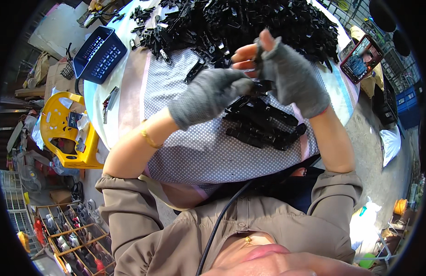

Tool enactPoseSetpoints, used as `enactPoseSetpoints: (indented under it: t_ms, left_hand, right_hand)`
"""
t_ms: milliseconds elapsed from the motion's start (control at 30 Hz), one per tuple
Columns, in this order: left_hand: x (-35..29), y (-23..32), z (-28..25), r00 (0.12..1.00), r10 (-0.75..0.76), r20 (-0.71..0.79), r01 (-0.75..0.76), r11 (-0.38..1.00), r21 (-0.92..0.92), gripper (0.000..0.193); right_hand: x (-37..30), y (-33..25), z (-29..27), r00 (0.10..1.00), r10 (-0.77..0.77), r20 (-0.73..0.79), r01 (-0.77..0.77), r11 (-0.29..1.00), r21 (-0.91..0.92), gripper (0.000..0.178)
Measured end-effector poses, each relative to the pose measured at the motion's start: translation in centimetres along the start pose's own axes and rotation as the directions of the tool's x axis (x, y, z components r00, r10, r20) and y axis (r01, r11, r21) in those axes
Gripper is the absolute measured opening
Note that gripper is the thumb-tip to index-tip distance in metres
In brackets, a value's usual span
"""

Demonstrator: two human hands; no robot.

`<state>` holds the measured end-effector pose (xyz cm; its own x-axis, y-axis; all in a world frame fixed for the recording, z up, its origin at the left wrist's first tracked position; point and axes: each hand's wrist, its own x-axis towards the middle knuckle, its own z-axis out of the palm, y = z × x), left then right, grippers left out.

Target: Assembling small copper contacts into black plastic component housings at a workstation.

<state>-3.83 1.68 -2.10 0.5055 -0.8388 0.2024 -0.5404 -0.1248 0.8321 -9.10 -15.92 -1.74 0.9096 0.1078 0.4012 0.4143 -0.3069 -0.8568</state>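
The room curves around me and is cut off by the dark circular rim, so I can't sort out much of the clutter along the edges. In the middle I have the table, its patterned cloth partly covered by the person's arms. Across its far side lies the pile of black parts, so tangled that I can't pick out single shapes, its top running out of view. Lower left, the rack is cut by the rim. Above it sits the yellow chair, its contents hard to read, and by the table's far left edge the blue basket.

Both hands wear grey gloves with bare fingertips, and they meet over the cloth just short of the pile. The left hand is blurred, its fingers bunched toward the other; I can't tell how tightly they close. The right hand has its fingers half open and bent, some hidden; I can't tell whether they grip anything. Below them lies a small heap of black parts. Off to the right is the phone; at left, a slim tool. Between the hands one black part shows, mostly covered.
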Motion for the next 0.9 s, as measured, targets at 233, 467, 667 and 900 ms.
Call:
enactPoseSetpoints:
  t_ms: [233,467,667,900]
  left_hand:
    - [-0.1,1.1,1.6,0.969,0.244,-0.046,-0.228,0.948,0.222,0.018]
    - [-0.6,3.2,-0.1,0.973,0.224,0.06,-0.229,0.889,0.396,0.034]
    - [0.2,-3.0,-6.5,0.947,-0.225,-0.231,0.322,0.62,0.716,0.037]
    - [0.4,-3.9,-6.3,0.952,-0.272,-0.139,0.297,0.717,0.63,0.035]
  right_hand:
    - [-0.6,-2.4,1.7,0.97,0.244,-0.02,-0.219,0.899,0.38,0.071]
    - [0.3,-1.1,-6.6,0.985,0.126,-0.117,-0.169,0.821,-0.545,0.048]
    - [-0.2,-0.3,-6.5,0.869,0.461,-0.18,-0.34,0.294,-0.893,0.025]
    - [-1.6,0.7,-4.5,0.97,0.232,-0.068,-0.143,0.324,-0.935,0.019]
